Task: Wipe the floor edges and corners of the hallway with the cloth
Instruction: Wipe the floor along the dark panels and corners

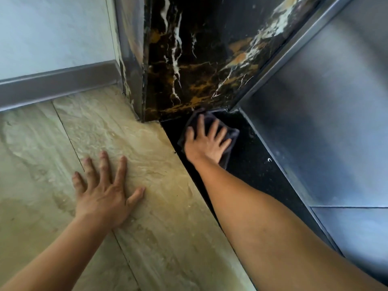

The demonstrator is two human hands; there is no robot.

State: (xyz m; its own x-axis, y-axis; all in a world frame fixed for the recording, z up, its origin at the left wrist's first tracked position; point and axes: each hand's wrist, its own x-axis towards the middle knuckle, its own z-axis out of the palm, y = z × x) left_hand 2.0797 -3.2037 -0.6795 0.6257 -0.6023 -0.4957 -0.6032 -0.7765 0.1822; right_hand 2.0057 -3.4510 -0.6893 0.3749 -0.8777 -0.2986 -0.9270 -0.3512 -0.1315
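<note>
Black threshold: one cloth, two hands.

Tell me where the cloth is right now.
In the head view, the cloth lies under the right hand on the black floor strip, by the marble corner.

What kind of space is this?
Likely an indoor hallway corner by a metal door, possibly a lift. Cues: beige floor tiles meeting a baseboard, a black marble surround, and brushed steel panels above a black threshold strip.

View: your one head camera, looking steeply down.
Nearness: close above the beige floor.
Facing: the marble corner at upper centre.
</note>
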